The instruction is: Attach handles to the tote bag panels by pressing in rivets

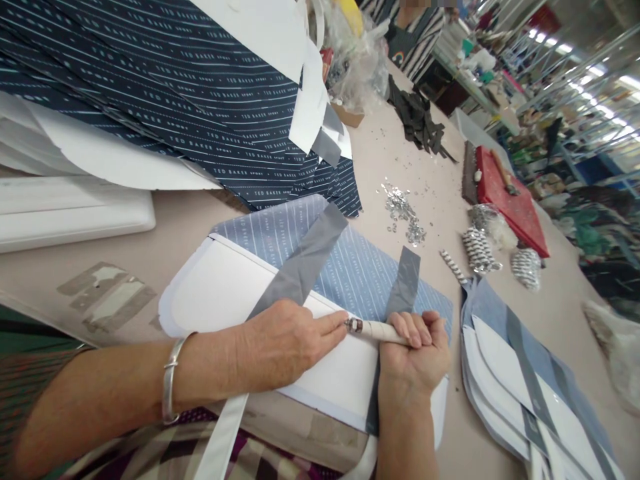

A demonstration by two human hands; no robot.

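Note:
My right hand (417, 357) is closed round a white-handled tool (375, 329) whose small metal tip points left. My left hand (285, 347) lies on a white card piece (220, 293), its index finger stretched out and touching the tool's tip. The card lies over a light blue striped sheet (350, 260) crossed by two grey straps (305, 260). A silver bangle (173, 380) circles my left wrist.
Dark navy printed sheets (175, 87) and white sheets are piled at the back left. Finished blue pieces (525, 373) are stacked on the right. Loose metal bits (405, 213), a red pad (515, 200) and black strips (417, 120) lie farther back. Another person stands at the far end.

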